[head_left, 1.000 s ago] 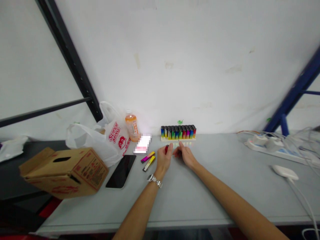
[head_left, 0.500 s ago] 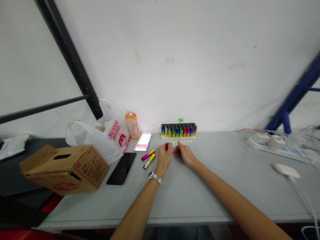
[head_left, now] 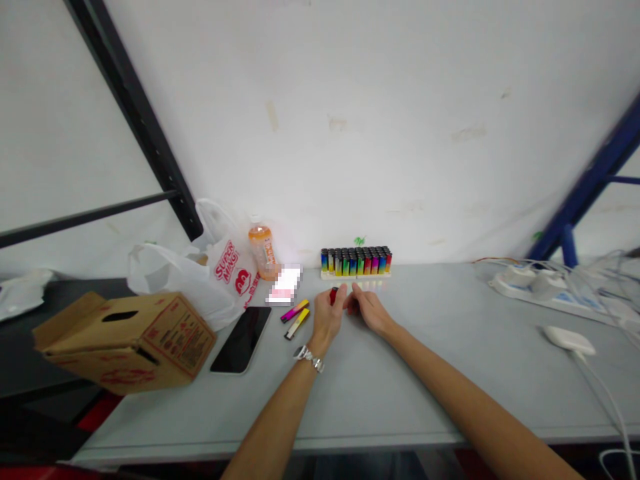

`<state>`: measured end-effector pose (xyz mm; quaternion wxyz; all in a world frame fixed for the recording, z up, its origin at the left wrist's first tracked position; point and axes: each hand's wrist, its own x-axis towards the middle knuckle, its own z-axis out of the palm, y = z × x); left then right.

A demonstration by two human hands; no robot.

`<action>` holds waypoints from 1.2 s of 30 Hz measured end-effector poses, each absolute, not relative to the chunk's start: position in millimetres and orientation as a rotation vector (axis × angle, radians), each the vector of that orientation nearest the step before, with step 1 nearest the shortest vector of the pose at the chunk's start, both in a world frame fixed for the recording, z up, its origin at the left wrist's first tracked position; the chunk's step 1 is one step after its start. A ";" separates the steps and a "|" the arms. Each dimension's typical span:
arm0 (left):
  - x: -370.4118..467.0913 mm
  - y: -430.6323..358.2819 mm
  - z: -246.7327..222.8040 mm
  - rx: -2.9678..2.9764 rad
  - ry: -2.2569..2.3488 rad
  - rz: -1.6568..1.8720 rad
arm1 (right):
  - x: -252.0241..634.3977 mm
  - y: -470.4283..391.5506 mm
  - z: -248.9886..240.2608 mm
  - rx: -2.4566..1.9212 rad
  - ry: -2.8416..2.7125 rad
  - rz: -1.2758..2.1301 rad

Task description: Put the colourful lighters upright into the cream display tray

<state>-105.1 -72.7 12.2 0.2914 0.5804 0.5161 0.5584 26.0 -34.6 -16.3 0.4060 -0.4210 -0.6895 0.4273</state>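
My left hand (head_left: pixel 329 317), with a metal-band watch at the wrist, is closed around a red lighter (head_left: pixel 333 294); only its dark red top shows. Close beside it, my right hand (head_left: pixel 371 311) has its fingers bent together toward the left fingertips; whatever they pinch, if anything, is hidden. Behind both hands stands a tight block of many-coloured lighters (head_left: pixel 357 261) with black tops, upright in a pale tray (head_left: pixel 330 275). To the left of my left hand lie two loose lighters, a purple and yellow lighter (head_left: pixel 295 311) and a yellow and white lighter (head_left: pixel 297 324).
On the left are a black phone (head_left: pixel 241 340), a cardboard box (head_left: pixel 125 340), a white plastic bag (head_left: pixel 220 277), an orange drink bottle (head_left: pixel 263 252) and a blurred-out card (head_left: pixel 285 284). A power strip (head_left: pixel 550 295) with cables and a white adapter (head_left: pixel 569 339) lie on the right.
The view has shifted very slightly. More of the red lighter shows at my left fingertips, and my right fingers remain close beside them.
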 end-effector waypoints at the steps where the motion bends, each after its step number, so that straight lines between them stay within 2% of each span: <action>1: -105.1 -72.7 12.0 1.544 1.377 1.489 | 26.0 -34.4 -16.6 -1.063 -1.741 1.078; 16: -101.7 -61.8 4.5 1.501 1.546 1.483 | 26.0 -32.9 -17.7 -1.079 -1.767 1.068; 27: -106.6 -65.1 -1.1 1.473 1.295 1.371 | 16.9 -53.1 4.9 -0.867 -1.696 0.611; 31: -105.9 -66.1 -0.4 1.592 1.331 1.292 | 14.5 -54.2 9.3 -0.848 -1.694 0.657; 36: -119.1 -72.5 19.0 1.810 1.686 1.287 | 14.0 -39.1 11.4 -0.829 -1.651 0.835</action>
